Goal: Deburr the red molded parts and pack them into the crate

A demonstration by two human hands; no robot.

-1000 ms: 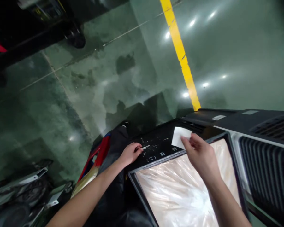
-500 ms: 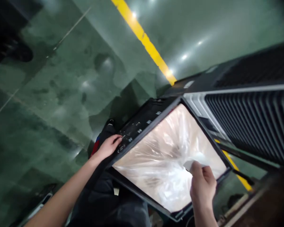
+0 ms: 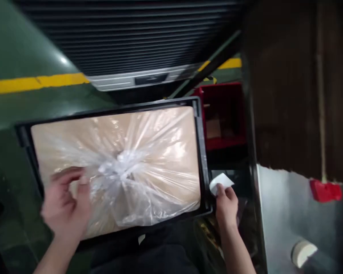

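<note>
A black crate (image 3: 203,152) holds a load under clear plastic film (image 3: 160,163), which is gathered into a twisted knot near its middle. Over the left part of the film is my left hand (image 3: 67,199), blurred, its fingers curled with a gap between thumb and forefinger and nothing visible in them. Just past the crate's right edge, my right hand (image 3: 227,201) pinches a small white paper piece (image 3: 221,182) between thumb and fingers.
A ribbed dark unit (image 3: 137,38) stands beyond the crate. Right of the crate is a red bin (image 3: 224,142). Farther right lie a dark brown surface (image 3: 286,95), a grey metal surface (image 3: 277,213), a red object (image 3: 326,191) and a round whitish piece (image 3: 303,253). A yellow line (image 3: 60,80) crosses the green floor.
The view has turned toward the right. My left hand has left the crate's outer side and is over the film. My right hand has moved from above the film to beyond the crate's right edge.
</note>
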